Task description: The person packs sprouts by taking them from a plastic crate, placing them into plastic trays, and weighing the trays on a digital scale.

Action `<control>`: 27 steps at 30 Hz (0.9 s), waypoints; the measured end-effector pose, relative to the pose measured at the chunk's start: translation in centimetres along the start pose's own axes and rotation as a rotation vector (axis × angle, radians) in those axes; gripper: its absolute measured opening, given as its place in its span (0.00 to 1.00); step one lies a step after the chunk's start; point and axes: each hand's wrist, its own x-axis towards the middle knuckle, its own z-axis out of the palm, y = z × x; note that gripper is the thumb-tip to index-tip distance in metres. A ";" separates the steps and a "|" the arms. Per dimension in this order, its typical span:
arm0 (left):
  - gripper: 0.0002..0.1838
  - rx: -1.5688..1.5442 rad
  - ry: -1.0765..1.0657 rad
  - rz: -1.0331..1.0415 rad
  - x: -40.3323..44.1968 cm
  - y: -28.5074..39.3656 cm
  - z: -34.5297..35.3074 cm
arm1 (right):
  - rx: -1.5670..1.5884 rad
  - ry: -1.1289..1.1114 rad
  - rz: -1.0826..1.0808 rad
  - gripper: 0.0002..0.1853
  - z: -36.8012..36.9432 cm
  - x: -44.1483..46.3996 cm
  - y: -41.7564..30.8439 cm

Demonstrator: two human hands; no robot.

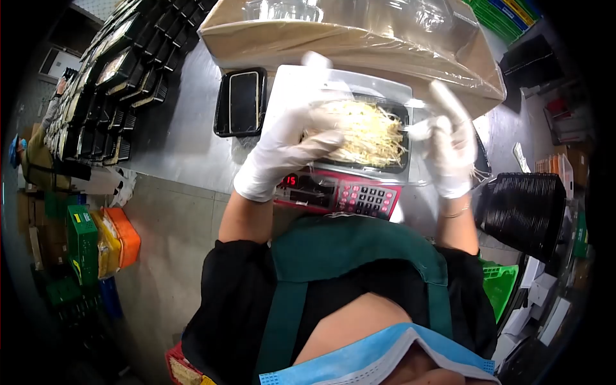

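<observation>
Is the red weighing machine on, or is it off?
It's on. The weighing machine has red numbers glowing on its display, at the end nearer the left hand.

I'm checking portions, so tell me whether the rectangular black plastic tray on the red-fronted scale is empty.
No, a heap of pale, stringy sprouts fills much of the black plastic tray.

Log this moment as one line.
sprouts in black tray on scale | left hand at sprouts | right hand right of tray, blurred | second tray left of scale
</observation>
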 end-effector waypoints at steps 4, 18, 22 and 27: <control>0.10 0.358 0.135 0.169 0.8 -1.8 -0.4 | -0.543 0.183 -0.194 0.13 0.4 -0.4 3.4; 0.16 -0.019 0.367 -0.043 4.6 -13.5 -3.8 | -0.756 -0.196 0.247 0.19 -1.2 3.3 11.0; 0.22 0.108 0.304 0.049 4.3 -13.0 -4.2 | -1.417 -0.212 -0.216 0.23 4.7 1.4 5.2; 0.21 1.188 0.199 0.401 4.0 -6.9 -1.9 | -1.539 -0.277 -0.286 0.26 4.9 1.0 5.3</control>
